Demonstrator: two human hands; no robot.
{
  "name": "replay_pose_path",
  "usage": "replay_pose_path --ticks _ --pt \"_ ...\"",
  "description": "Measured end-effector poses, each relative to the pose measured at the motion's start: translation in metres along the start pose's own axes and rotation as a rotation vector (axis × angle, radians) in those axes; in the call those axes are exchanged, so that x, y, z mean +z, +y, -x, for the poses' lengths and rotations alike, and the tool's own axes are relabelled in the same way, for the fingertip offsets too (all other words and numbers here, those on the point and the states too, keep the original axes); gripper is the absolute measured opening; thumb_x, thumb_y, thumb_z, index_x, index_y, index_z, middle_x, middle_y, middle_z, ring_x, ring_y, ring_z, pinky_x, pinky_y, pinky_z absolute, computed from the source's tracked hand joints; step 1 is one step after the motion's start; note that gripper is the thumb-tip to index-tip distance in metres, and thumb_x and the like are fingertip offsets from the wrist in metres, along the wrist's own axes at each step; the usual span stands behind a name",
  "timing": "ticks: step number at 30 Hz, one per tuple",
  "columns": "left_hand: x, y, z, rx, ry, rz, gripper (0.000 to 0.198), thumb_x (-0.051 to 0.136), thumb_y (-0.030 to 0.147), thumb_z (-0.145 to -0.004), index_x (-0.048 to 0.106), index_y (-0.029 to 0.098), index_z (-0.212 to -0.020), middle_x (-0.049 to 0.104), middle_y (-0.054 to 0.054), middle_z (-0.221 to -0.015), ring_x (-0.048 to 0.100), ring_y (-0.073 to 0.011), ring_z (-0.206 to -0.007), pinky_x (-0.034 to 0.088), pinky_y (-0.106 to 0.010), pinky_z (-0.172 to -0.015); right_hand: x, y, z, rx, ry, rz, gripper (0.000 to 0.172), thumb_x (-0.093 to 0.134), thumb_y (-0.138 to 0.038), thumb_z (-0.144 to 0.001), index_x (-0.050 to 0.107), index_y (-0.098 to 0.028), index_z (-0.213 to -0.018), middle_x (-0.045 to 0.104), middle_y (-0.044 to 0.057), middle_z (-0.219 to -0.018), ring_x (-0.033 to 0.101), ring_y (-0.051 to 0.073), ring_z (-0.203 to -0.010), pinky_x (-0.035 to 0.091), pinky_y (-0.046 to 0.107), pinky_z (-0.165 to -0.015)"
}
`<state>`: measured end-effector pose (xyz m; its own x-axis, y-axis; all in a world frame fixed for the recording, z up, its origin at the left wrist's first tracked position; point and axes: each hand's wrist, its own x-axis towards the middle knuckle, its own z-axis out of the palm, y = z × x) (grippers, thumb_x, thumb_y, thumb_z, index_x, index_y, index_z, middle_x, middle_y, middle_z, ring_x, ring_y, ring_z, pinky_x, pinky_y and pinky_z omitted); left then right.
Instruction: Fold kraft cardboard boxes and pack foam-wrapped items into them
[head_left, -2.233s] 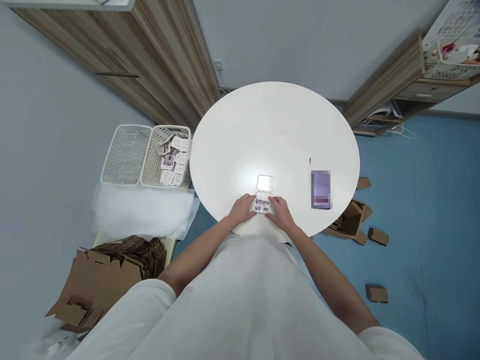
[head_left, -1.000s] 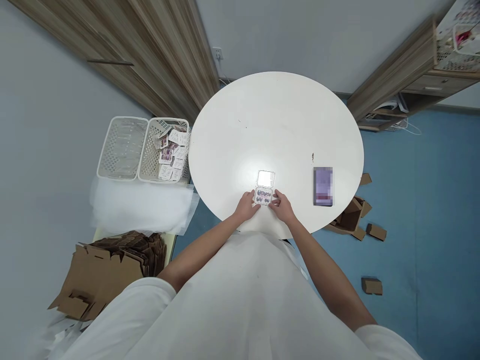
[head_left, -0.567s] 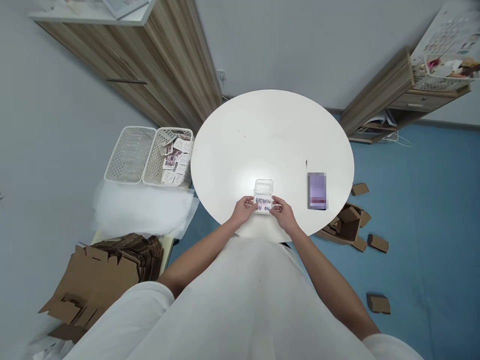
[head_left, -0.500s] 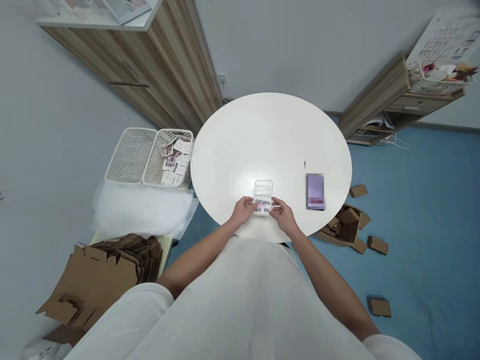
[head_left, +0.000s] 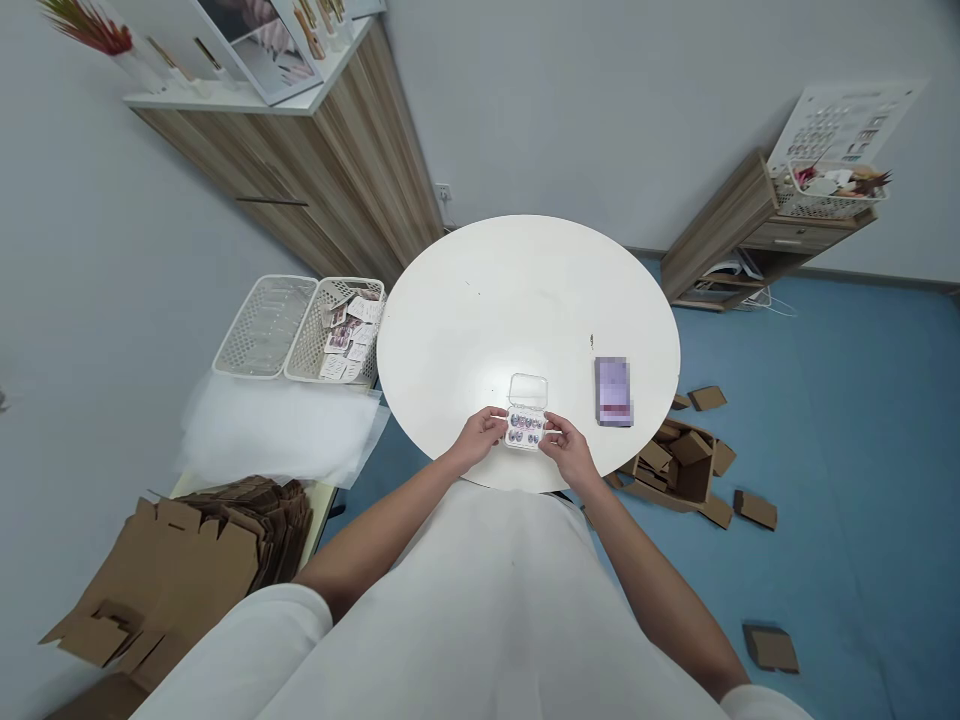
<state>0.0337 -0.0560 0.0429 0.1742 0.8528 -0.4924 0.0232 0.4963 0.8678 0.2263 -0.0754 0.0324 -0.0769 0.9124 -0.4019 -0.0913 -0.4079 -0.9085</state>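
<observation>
A small clear plastic case (head_left: 526, 414) lies open near the front edge of the round white table (head_left: 517, 300), its lid tipped back. Several small purple pieces sit in its lower half. My left hand (head_left: 482, 435) pinches the case's left side and my right hand (head_left: 565, 444) pinches its right side. Both hands have curled fingers closed on the case.
A purple rectangular item (head_left: 613, 391) lies on the table's right part. Two white baskets (head_left: 300, 325) stand to the left, one holding several packets. Flat cardboard (head_left: 180, 560) is stacked lower left. Cardboard boxes (head_left: 679, 465) litter the blue floor at right. Wooden cabinets stand at the walls.
The view has tilted up and back, so the table appears smaller and lower. My hands stay on the case's sides, with the lid still tipped back.
</observation>
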Motion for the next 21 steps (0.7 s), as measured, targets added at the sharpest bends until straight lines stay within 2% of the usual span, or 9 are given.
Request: replay_pose_path --ticks 3,6,10,13,21 --pt "-0.001 0.001 0.002 -0.011 -0.061 0.066 0.037 0.065 0.039 -0.069 0.055 0.018 -0.098 0.063 -0.003 -0.077 0.057 -0.0110 -0.068 0.042 -0.025 -0.065 -0.006 -0.002 -0.001 0.015 -0.003 -0.047 0.049 0.068 -0.034 -0.062 0.056 -0.023 -0.108 0.053 0.002 -0.096 0.052 0.009 -0.070 0.047 0.028 -0.072" --pt "0.000 0.000 0.001 -0.009 -0.082 0.099 0.037 0.066 0.039 -0.068 0.056 0.018 -0.097 0.063 -0.003 -0.077 0.057 -0.0105 -0.068 0.041 -0.024 -0.065 -0.011 -0.008 -0.007 0.096 0.001 -0.112 0.042 0.062 -0.043 -0.069 0.057 -0.022 -0.105 0.057 0.004 -0.098 0.055 0.010 -0.073 0.047 0.028 -0.071" --pt "0.004 0.000 0.000 -0.037 -0.133 0.133 0.040 0.069 0.038 -0.065 0.057 0.017 -0.096 0.063 -0.001 -0.072 0.056 -0.0104 -0.067 0.041 -0.026 -0.066 -0.015 -0.020 -0.020 0.198 -0.080 -0.209 0.039 0.059 -0.045 -0.071 0.058 -0.021 -0.103 0.061 0.006 -0.102 0.059 0.014 -0.081 0.048 0.029 -0.074" --pt "0.007 0.000 0.000 -0.074 -0.158 0.174 0.042 0.071 0.037 -0.063 0.057 0.016 -0.096 0.063 -0.001 -0.070 0.055 -0.0093 -0.062 0.040 -0.025 -0.063 -0.017 -0.027 -0.027 0.165 -0.089 -0.192 0.039 0.064 -0.039 -0.068 0.056 -0.023 -0.103 0.062 0.005 -0.106 0.060 0.015 -0.086 0.047 0.030 -0.076" --pt "0.016 -0.002 -0.002 -0.146 -0.085 0.288 0.045 0.072 0.037 -0.062 0.055 0.017 -0.098 0.064 -0.005 -0.084 0.057 -0.0095 -0.067 0.041 -0.024 -0.062 -0.019 -0.035 -0.025 0.082 -0.161 -0.179 0.034 0.057 -0.033 -0.070 0.059 -0.025 -0.103 0.060 0.004 -0.113 0.056 0.021 -0.102 0.047 0.036 -0.080"
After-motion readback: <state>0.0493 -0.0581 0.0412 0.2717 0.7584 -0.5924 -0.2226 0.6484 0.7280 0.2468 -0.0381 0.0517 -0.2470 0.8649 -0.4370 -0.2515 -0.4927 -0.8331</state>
